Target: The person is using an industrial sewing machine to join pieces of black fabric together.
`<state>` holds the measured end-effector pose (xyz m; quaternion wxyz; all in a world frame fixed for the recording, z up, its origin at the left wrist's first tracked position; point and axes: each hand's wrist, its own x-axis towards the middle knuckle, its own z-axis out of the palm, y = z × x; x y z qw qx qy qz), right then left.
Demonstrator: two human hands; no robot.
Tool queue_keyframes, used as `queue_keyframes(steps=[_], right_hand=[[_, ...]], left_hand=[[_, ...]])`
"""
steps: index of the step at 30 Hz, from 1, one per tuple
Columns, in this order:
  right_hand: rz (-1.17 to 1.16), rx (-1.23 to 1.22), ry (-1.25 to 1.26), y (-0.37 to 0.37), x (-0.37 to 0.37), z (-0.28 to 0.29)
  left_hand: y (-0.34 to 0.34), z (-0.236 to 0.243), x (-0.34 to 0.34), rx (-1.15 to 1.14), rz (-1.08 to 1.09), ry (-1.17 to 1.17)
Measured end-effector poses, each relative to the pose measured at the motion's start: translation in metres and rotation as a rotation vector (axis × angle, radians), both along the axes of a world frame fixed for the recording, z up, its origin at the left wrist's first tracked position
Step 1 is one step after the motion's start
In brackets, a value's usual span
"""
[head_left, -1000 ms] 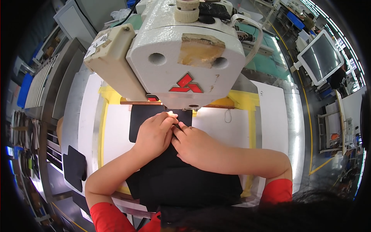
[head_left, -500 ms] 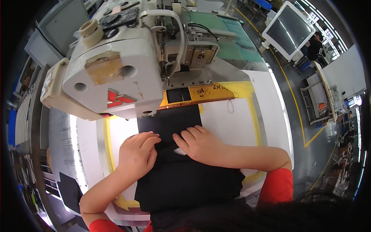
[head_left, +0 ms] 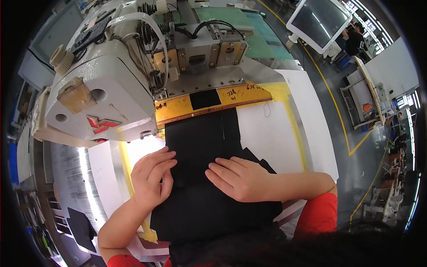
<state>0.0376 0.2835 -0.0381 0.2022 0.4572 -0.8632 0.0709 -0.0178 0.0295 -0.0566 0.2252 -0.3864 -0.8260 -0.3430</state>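
Note:
A black fabric piece [head_left: 200, 213] lies on the white worktop in front of a sewing machine [head_left: 98, 98]. Its narrower far end reaches the edge of a yellow clamp plate [head_left: 258, 94], and a slit-like line shows near that end's right side. My left hand [head_left: 153, 178] rests along the cloth's left edge, fingers extended and nothing visibly gripped. Lying flat on the middle of the cloth, my right hand [head_left: 238, 180] has its fingers stretched toward the left. The near end of the fabric spreads toward me, with folded corners beyond my right forearm.
Yellow tape [head_left: 293, 129] borders the white sheet [head_left: 267, 138]. A loose thread loop hangs off the plate's right end. More black pieces [head_left: 81, 227] lie at lower left. A monitor [head_left: 319, 22] stands at the far right, with a seated person [head_left: 355, 40] beyond it.
My right hand has slid nearer and flattened out; the white patch beneath it no longer shows. More cloth shows between my hands and the plate. The machine head appears farther left in view.

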Motion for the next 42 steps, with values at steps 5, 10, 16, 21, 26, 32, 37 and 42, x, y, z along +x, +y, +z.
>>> queue_keyframes(steps=[5,10,16,21,26,32,37,42], right_hand=[[-0.03,0.048,-0.118,0.009,0.016,-0.001],[-0.068,0.04,-0.173,0.014,0.036,0.004],[-0.156,-0.034,-0.297,0.027,0.061,0.025],[-0.638,-0.528,-0.645,0.094,0.07,0.079],[-1.34,-0.518,-0.086,0.292,0.098,0.106],[-1.827,-0.212,0.526,0.398,0.202,0.136],[-1.88,-0.308,0.299,0.397,0.264,0.044],[-1.809,-0.537,-0.055,0.348,0.324,-0.107]], left_hand=[[0.0,-0.004,-0.003,0.051,-0.044,-0.006],[0.003,0.003,0.0,0.0,-0.002,0.005],[0.002,0.005,0.004,-0.012,0.012,0.026],[0.002,0.007,0.008,-0.049,-0.01,0.021],[0.005,0.007,0.006,-0.017,-0.005,-0.042],[-0.004,-0.012,-0.003,-0.036,-0.045,-0.017],[-0.018,-0.017,-0.003,-0.053,-0.075,-0.02],[-0.011,-0.013,0.003,-0.159,-0.027,-0.034]])
